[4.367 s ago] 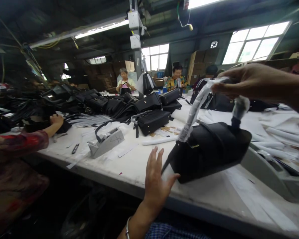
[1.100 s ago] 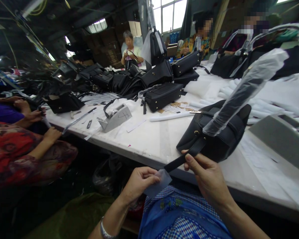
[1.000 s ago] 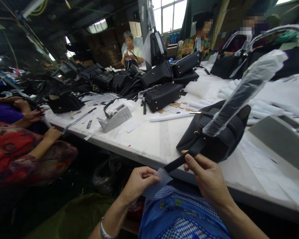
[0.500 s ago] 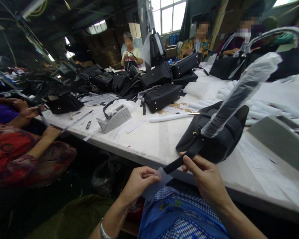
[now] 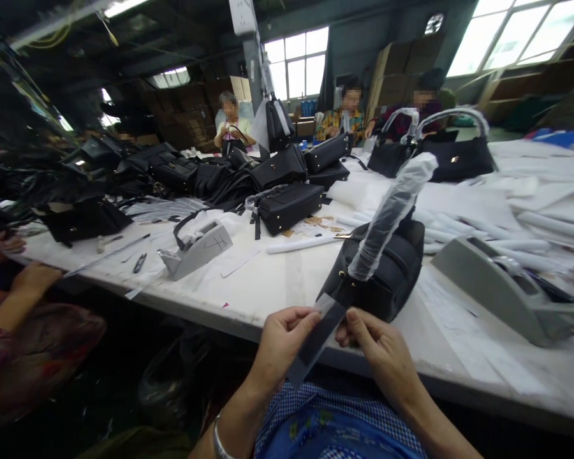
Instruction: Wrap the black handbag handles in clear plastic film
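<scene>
A black handbag (image 5: 387, 274) rests on the table's near edge, its raised handle (image 5: 387, 217) wrapped in clear plastic. From its side a black strap (image 5: 318, 335) hangs toward me over the edge. A translucent plastic sheet (image 5: 296, 375) lies along that strap, over or around it; I cannot tell which. My left hand (image 5: 284, 341) is closed, pinching the sheet's left edge between thumb and fingers. Opposite it, my right hand (image 5: 382, 350) is closed too, thumb and forefinger pinching the strap and sheet's right edge near the bag.
Grey tape dispensers stand left (image 5: 196, 248) and right (image 5: 502, 287) on the white table (image 5: 249, 287). White rolls (image 5: 488, 223) lie at the right, with more black handbags (image 5: 287, 204) piled behind. A co-worker's hand (image 5: 36, 277) is at the far left; several people sit across the table.
The plastic sheet has moved up from the strap's end to lie along its length. My left hand has risen toward the bag with it. The camera view has shifted right.
</scene>
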A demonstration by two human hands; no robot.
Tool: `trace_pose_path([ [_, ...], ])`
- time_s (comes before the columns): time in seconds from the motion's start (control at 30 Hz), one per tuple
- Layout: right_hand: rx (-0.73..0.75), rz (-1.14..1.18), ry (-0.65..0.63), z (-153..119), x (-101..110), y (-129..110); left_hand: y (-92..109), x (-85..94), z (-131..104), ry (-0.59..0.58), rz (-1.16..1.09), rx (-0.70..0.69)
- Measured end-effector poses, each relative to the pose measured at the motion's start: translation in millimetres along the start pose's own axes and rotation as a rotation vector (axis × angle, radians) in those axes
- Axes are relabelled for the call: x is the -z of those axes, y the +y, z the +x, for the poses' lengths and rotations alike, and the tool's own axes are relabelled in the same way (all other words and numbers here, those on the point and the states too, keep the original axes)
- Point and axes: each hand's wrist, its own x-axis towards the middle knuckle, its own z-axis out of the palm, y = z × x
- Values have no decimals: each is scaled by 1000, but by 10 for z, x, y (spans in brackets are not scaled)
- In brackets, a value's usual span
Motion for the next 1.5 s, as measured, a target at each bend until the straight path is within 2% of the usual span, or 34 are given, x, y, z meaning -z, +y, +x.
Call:
trace_pose_path([
  [0.1, -60, 24, 20, 59, 69, -24, 89, -138, 194, -14, 31, -91],
  [0.23, -101, -11, 68, 142, 49, -78, 91, -204, 339, 6, 72, -185],
  [0.33, -96, -15, 128, 185, -12, -76, 18, -187, 331, 46, 91, -202],
  [0.5, -82, -55, 175, 239, -63, 15, -130, -160, 223, 71, 80, -143],
  [0.63, -86, -37, 170, 296, -56, 23, -197, -204, 179, 101, 60, -205],
  [0.73, -85, -10, 160, 339, -51, -8, -213, -226, 179, 198, 193, -378],
  [0.8, -100, -9, 174, 354, -49, -15, -227, -213, 183, 246, 361, -596],
  [0.9, -91, 33, 182, 340, -47, -5, -262, -161, 188, 234, 670, -974],
  [0.97, -53, 46, 162, 315, -48, 1, -284, -123, 191, 200, 860, -1150],
  [1.03, -28, 2, 151, 292, -50, -2, -292, -100, 188, 175, 1001, -1242],
  [1.13, -44, -63, 158, 279, -51, -9, -272, -93, 142, 137, 1104, -1296],
  [1.23, -84, 2, 141, 281, -38, -6, -218, -80, 38, 19, 1071, -1260],
  [1.3, -105, 58, 119, 280, -23, -1, -159, -49, -28, -92, 958, -1126],
  [1.33, -112, 77, 109, 279, -15, 1, -124, -29, -48, -81, 875, -1031],
  [1.43, -127, 102, 87, 284, 4, 10, -18, 8, -30, 155, 546, -647],
  [1.47, -129, 103, 86, 292, 7, 14, 7, 2, -6, 185, 425, -500],
  [1.5, -127, 98, 87, 303, 7, 20, 24, -14, 19, 147, 315, -351],
])
